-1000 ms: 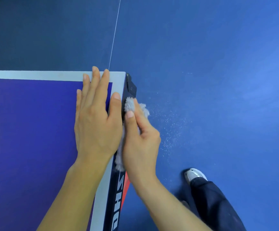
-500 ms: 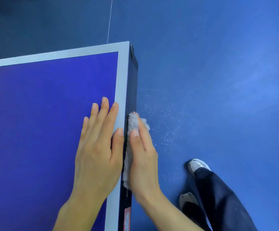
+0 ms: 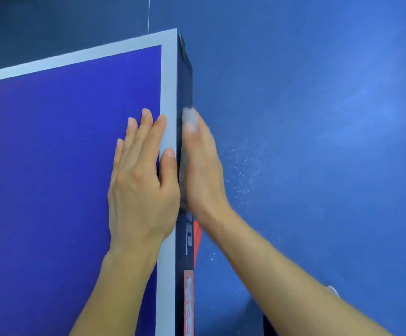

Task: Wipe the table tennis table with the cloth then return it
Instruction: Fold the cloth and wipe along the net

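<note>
**A:** Where's your cloth (image 3: 189, 118) right now?

**B:** It's pinned under your right hand (image 3: 203, 170) against the bench's (image 3: 51, 166) right side face. Its long axis runs along that edge, towards the far right corner (image 3: 173, 36). Your fingers look straight, pressing rather than gripping, though they're blurred.

**A:** And your left hand (image 3: 139, 185)?

**B:** Flat on top by the white border, holding nothing. Your right hand has the cloth, so I'd say the stroke follows the edge.

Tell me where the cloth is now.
Head view, centre: the cloth is pressed against the table's dark side edge under the right hand, just right of the left hand.
</note>
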